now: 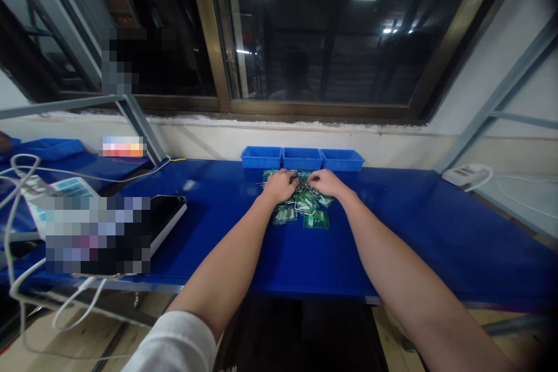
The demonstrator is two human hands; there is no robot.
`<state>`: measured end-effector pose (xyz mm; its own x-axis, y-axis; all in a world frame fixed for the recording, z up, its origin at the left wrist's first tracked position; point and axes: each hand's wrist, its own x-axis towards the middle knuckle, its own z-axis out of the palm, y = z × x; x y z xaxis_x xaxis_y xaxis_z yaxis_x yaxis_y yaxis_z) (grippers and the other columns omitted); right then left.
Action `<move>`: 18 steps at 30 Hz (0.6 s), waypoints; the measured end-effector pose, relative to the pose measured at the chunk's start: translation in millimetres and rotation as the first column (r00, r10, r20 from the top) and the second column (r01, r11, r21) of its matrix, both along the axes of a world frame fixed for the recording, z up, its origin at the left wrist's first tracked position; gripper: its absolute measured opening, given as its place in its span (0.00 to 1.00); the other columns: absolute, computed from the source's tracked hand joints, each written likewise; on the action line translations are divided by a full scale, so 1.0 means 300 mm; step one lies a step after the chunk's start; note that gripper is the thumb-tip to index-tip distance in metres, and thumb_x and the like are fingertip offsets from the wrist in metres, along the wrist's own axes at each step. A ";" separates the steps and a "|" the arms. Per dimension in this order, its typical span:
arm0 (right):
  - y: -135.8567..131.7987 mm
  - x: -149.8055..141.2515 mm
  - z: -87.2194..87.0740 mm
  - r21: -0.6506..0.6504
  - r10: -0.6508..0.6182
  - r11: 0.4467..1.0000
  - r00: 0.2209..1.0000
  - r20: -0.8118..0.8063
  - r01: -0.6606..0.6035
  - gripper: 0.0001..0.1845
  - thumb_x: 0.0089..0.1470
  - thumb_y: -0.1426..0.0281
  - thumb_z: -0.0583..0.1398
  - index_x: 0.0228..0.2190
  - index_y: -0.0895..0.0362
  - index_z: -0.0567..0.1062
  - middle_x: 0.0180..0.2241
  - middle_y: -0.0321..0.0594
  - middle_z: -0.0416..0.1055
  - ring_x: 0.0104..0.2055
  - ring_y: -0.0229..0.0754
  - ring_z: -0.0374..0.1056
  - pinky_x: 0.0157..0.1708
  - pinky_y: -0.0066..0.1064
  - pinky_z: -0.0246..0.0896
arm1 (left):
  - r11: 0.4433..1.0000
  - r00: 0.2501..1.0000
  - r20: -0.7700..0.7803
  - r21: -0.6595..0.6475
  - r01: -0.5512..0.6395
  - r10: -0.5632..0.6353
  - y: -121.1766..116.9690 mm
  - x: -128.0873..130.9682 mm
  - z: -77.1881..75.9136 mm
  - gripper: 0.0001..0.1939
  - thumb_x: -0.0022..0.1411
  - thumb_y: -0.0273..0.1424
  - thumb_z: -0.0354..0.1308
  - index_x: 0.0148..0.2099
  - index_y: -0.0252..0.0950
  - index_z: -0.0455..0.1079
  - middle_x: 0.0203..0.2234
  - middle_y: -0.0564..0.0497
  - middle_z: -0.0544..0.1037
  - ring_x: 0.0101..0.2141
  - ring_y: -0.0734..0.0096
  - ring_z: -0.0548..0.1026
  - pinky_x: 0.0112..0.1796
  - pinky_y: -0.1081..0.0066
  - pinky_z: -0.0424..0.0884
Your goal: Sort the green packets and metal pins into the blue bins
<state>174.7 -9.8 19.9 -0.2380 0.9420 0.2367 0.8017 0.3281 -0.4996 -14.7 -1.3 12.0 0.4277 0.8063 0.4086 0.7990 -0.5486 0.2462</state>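
Both hands reach to a pile of small clear-green plastic packets (306, 200) with thin metal pieces in and among them, on the blue table (305, 261). My left hand (279, 187) rests at the pile's left side, its fingers curled inward around something small and dark. At the right side my right hand (326, 182) has its fingers bent together, with dark bits at the tips. What exactly either hand grips is too small to make out. Two packets lie flat at the near edge of the pile.
Three blue bins (302, 157) stand in a row behind the pile. To the left are a phone-like black device (168, 218) with white cables (82, 296). A white power strip (466, 174) sits at the right, by a grey metal frame (492, 93). Behind is a window.
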 end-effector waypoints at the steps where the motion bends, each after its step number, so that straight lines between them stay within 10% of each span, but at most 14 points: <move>1: 0.000 -0.002 0.001 0.003 -0.012 1.000 1.000 0.010 0.012 0.07 0.46 0.72 0.59 0.28 0.57 0.78 0.30 0.38 0.76 0.32 0.38 0.70 0.33 0.25 0.59 | 1.000 1.000 0.001 0.001 0.001 -0.001 -0.001 0.000 0.001 0.16 0.63 0.38 0.47 0.44 0.37 0.72 0.42 0.46 0.75 0.44 0.63 0.72 0.46 0.68 0.66; 18: -0.017 -0.025 0.021 0.012 0.026 1.000 0.995 0.094 -0.027 0.07 0.45 0.76 0.59 0.27 0.57 0.78 0.27 0.38 0.75 0.31 0.39 0.69 0.32 0.26 0.58 | 0.998 0.999 -0.005 0.027 0.053 -0.053 0.013 0.004 -0.016 0.15 0.62 0.37 0.48 0.42 0.37 0.73 0.40 0.46 0.75 0.44 0.63 0.72 0.46 0.66 0.67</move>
